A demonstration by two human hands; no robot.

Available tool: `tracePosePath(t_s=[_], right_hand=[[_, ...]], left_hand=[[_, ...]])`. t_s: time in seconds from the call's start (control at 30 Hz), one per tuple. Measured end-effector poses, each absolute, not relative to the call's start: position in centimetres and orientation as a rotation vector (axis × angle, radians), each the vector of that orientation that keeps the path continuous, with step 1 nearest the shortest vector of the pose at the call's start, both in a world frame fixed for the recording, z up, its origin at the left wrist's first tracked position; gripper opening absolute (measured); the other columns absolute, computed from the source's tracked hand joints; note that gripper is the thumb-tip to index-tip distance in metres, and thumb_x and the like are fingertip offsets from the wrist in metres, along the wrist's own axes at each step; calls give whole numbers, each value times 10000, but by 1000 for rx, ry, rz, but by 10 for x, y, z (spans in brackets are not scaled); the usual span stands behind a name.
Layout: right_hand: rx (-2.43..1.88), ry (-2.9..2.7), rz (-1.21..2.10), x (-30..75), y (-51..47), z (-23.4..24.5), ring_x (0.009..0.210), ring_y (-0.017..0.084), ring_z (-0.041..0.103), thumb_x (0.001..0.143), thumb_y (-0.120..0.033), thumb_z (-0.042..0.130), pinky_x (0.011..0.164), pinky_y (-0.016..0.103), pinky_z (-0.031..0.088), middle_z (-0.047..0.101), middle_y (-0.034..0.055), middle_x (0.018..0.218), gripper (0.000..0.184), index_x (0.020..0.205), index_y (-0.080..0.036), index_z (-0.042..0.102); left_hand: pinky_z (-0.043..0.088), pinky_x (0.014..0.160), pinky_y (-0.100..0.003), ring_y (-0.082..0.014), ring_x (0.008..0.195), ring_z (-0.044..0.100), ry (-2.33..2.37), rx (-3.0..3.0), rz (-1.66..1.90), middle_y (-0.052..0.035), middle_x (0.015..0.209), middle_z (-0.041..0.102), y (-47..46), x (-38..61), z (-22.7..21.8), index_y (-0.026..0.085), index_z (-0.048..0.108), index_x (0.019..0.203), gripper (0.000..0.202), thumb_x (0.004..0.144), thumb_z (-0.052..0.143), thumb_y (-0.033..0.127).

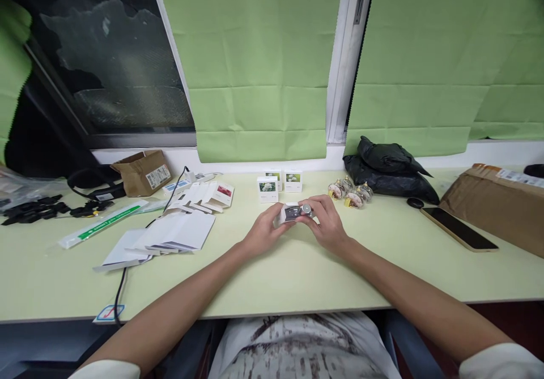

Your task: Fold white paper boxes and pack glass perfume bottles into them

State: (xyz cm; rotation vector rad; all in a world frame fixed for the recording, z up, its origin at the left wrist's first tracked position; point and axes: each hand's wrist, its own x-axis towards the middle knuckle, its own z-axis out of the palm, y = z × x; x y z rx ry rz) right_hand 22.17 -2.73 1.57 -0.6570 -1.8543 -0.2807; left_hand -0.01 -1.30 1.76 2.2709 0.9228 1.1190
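In front of me, just above the table, my left hand has its fingers closed round a small white box. A dark opening or dark contents show on the box's upper side; I cannot tell which. My right hand pinches a small clear bottle with a silver cap, held against the box and perhaps partly inside it. Beyond my hands stand small white boxes with flower pictures, the nearest box among them. Several round clear bottles with gold caps lie to the right of these.
Flattened white cartons are heaped at left, with a black cable running beneath them. Behind them is an open brown cardboard box. On the right lie a black plastic bag, a phone and a large brown package.
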Motion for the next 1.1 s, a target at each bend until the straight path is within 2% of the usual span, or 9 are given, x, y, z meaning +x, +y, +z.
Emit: tracePosePath(t_s=[0.17, 0.3, 0.5, 0.87, 1.1], right_hand=[[-580, -1795, -309, 223, -25, 18, 982, 276, 660, 983, -286, 716, 858, 467, 585, 710, 63, 1051, 593, 1503, -324, 433], [-588, -1823, -318, 223, -26, 20, 1057, 276, 681, 1009, -251, 676, 921, 481, 581, 731, 53, 1095, 598, 1534, -359, 410], [-621, -1894, -247, 222, -32, 28, 1206, 265, 654, 1060, -186, 556, 1007, 473, 552, 689, 86, 1327, 606, 1607, -359, 361], [-718, -1933, -146, 221, -33, 31, 1189, 273, 622, 1094, -216, 442, 1024, 473, 515, 653, 87, 1371, 557, 1626, -351, 350], [-733, -1980, -131, 220, -31, 29, 1203, 272, 605, 1093, -216, 433, 1045, 478, 490, 649, 86, 1393, 544, 1620, -327, 355]], left_hand=[[467, 740, -288, -206, 931, 613, 897, 2151, 1102, -53, 1072, 704, -18, 3, 21, 190, 651, 1159, 306, 983, 667, 440], [523, 883, -337, -248, 1067, 646, 830, 2067, 1102, -75, 1173, 722, -20, 6, 22, 186, 662, 1195, 343, 966, 689, 440], [537, 1013, -397, -287, 1243, 631, 713, 1918, 1106, -104, 1356, 685, -18, 9, 20, 213, 620, 1378, 479, 958, 699, 428], [552, 1005, -406, -304, 1253, 646, 660, 1765, 1043, -129, 1411, 669, -13, 8, 16, 207, 608, 1428, 559, 930, 745, 420], [558, 978, -388, -292, 1219, 658, 674, 1775, 1025, -124, 1384, 681, -10, 7, 14, 197, 596, 1429, 559, 934, 741, 411]])
